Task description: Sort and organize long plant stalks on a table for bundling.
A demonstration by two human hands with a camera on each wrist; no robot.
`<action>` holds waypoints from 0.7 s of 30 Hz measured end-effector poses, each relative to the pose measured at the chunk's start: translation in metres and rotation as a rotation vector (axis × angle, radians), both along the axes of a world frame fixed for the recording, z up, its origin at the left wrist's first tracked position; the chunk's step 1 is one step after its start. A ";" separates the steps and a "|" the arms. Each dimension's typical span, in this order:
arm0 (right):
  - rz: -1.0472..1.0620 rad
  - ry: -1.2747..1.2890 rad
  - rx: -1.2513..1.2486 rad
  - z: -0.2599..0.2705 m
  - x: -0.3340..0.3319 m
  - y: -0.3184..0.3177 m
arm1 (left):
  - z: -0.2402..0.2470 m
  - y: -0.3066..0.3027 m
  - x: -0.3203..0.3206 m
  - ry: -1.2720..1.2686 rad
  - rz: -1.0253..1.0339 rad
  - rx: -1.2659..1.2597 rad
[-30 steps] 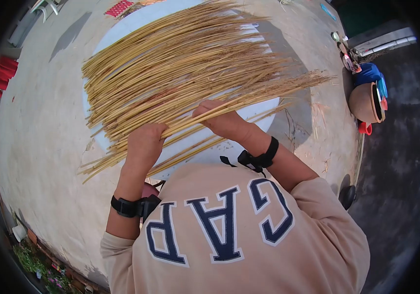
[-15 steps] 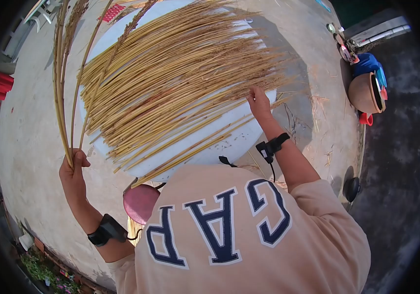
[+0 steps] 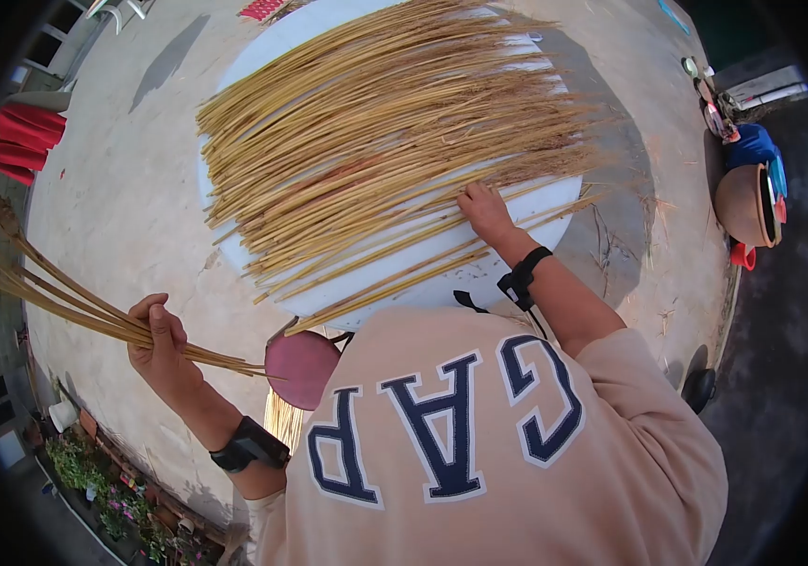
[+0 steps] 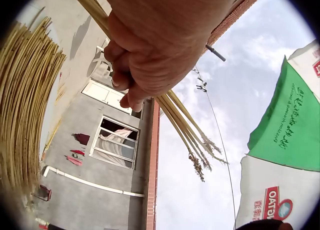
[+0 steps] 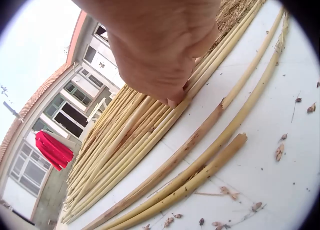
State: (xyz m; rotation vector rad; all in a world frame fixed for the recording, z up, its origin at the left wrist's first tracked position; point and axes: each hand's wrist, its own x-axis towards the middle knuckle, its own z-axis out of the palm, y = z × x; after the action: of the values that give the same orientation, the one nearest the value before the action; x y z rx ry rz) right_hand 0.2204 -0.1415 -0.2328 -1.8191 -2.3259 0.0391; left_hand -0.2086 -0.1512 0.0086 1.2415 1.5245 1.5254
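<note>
A wide layer of long dried stalks (image 3: 357, 123) with brown, sorghum-like seed heads covers much of the round white table (image 3: 442, 294). Away from the table, on the left, my left hand (image 3: 164, 349) grips a small bunch of stalks (image 3: 74, 297). The seed heads of that bunch point outward, left of the hand, and its cut ends cross over a pink stool (image 3: 302, 370). My right hand (image 3: 491, 215) is at the near edge of the layer. In the right wrist view its fingers curl down round a stalk (image 5: 200, 82) there; the thumb is mostly hidden.
A few separate stalks (image 5: 200, 177) lie along the table's near side among bits of husk (image 5: 279, 151). A clay pot (image 3: 740, 206) stands at the right, potted flowers (image 3: 93, 476) at the lower left. A green and white umbrella (image 4: 290, 120) hangs overhead.
Both hands were together on stalks over the table; the left carried its bunch out left and swung it from upright to lying sideways. The right hand went to the seed heads, then back leftward.
</note>
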 end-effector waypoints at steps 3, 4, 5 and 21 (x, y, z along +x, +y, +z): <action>0.066 -0.018 -0.020 0.000 0.005 -0.003 | -0.002 -0.001 0.004 0.002 -0.009 -0.061; 0.067 -0.019 -0.017 0.005 0.009 -0.003 | -0.004 -0.001 0.004 0.012 -0.025 -0.104; 0.121 -0.017 -0.007 0.009 0.013 -0.004 | -0.006 -0.001 0.004 0.010 -0.026 -0.102; 0.096 0.093 0.059 0.142 0.060 0.002 | -0.043 0.043 0.076 0.230 -0.613 -0.393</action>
State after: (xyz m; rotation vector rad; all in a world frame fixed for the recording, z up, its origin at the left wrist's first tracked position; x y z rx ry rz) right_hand 0.2808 -0.1393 -0.0908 -1.6414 -2.3226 0.0667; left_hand -0.1329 -0.1083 -0.0340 1.4910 1.3182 0.6744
